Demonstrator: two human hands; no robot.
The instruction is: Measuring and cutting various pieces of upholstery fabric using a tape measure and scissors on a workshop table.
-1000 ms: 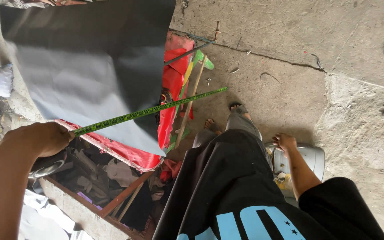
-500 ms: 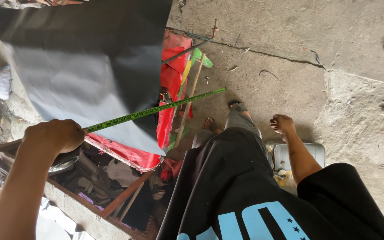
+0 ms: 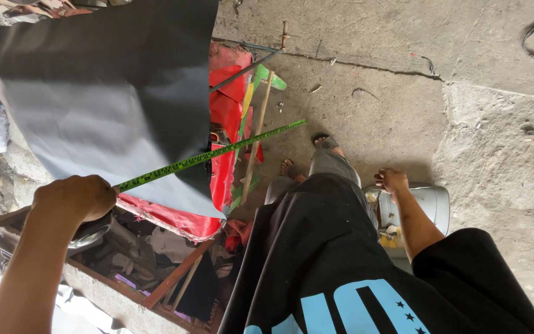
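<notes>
**Step in hand.** Judged to be measuring, with the tape drawn out and laid across the work.

1. The left hand (image 3: 75, 201) is closed in a fist around the case of a tape measure (image 3: 91, 230). The grip is tight and full, and the metal case shows only below the knuckles.
2. The green-yellow blade (image 3: 211, 154) runs out from that fist toward 2 o'clock. It crosses the lower corner of the dark grey sheet (image 3: 106, 105) and the red cloth (image 3: 227, 108) under it. Its free end hangs over the concrete floor (image 3: 372, 93), just short of the person's sandalled feet. The blade looks straight and unsupported at the tip.
3. The sheet lies at 12 o'clock from the left hand and droops over the red cloth. An open wooden crate (image 3: 174, 278) of odds and ends sits at 5 o'clock from that hand.
4. The right hand (image 3: 392, 180) rests on the rim of a white container (image 3: 431, 204), well apart from the tape. Whether it clasps the rim cannot be told.
5. A thin wooden stick (image 3: 258, 133) lies under the blade, pointing to 12 o'clock.

**Next move, as a judgement.** A reading calls for the blade to lie flat along a sheet edge, with its tip anchored. At present the free end touches nothing, so the right hand would probably have to steady it.
</notes>
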